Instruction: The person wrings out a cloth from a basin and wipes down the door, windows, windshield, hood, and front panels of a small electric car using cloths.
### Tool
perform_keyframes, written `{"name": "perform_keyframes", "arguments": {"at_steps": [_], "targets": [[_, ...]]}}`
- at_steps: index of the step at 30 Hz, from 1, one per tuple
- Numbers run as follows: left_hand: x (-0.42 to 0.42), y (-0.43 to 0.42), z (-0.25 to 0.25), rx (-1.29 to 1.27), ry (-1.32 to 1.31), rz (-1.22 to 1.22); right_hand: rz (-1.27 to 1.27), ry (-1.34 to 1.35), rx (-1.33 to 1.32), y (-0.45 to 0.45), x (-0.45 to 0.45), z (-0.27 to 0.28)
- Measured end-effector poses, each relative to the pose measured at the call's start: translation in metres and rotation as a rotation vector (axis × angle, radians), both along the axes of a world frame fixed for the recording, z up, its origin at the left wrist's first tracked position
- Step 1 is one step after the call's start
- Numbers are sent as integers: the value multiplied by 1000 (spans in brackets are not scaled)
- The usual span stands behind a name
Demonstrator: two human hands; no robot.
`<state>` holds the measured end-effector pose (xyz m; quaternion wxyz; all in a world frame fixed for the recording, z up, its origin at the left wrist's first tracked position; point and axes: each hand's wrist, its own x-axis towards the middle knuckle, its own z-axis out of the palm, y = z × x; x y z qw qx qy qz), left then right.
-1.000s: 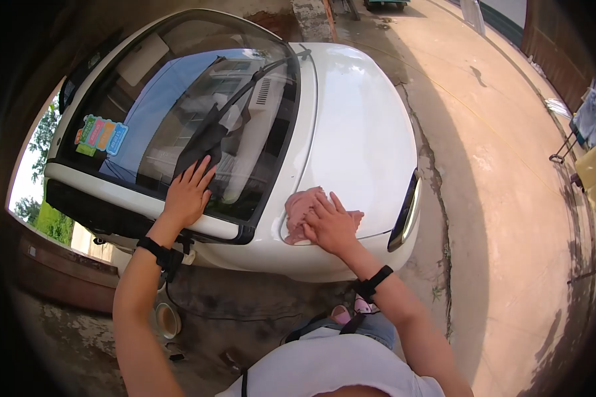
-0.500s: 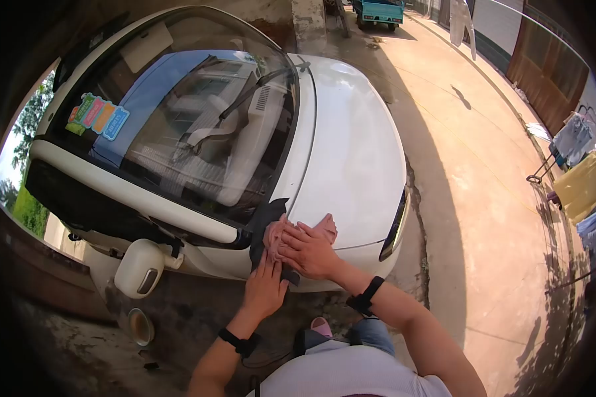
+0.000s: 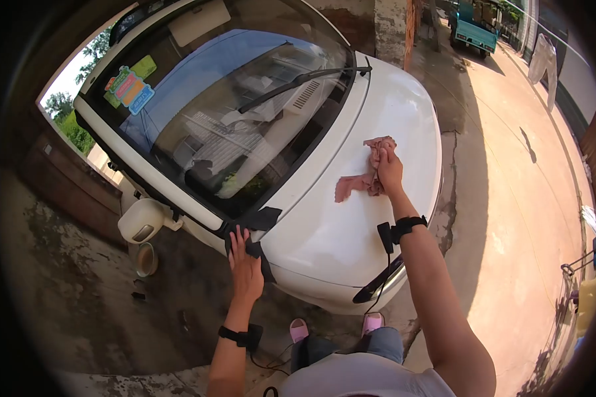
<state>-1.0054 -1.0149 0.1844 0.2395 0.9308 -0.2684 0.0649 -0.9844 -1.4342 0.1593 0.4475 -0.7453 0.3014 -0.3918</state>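
My right hand (image 3: 391,173) grips a crumpled pinkish-brown cloth (image 3: 355,186), pressed against the white hood (image 3: 324,231) of a small car. Part of the cloth trails flat to the left of the hand. At the near corner of the windshield (image 3: 198,126), my left hand (image 3: 246,268) lies with its fingers stretched out over a black piece of cloth or sheet (image 3: 266,220). That black piece drapes over the hood's corner and side; some of it is hidden under the fingers.
A white side mirror (image 3: 141,221) juts out at the left, with a bowl-like container (image 3: 146,259) on the ground below it. The wiper (image 3: 298,86) rests on the glass. A teal cargo vehicle (image 3: 473,32) stands farther back, and hanging trousers (image 3: 543,63) are at the right.
My right hand has moved away from the left, up and across the hood with the pinkish cloth. My left hand stays near the windshield corner, now on the black piece. The view has shifted.
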Motion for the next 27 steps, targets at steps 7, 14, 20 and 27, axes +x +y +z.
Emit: {"name": "perform_keyframes", "arguments": {"at_steps": [7, 14, 20, 27], "targets": [[-71, -171, -32, 206, -203, -411, 157, 182, -789, -1, -29, -23], [11, -58, -28, 100, -291, 87, 379, 183, -775, 42, -26, -7], [-31, -12, -52, 46, -125, 192, 853, -14, -912, 159, -69, 1], [-2, 4, -26, 135, -241, 96, 857, 22, -860, 136, -67, -3]]}}
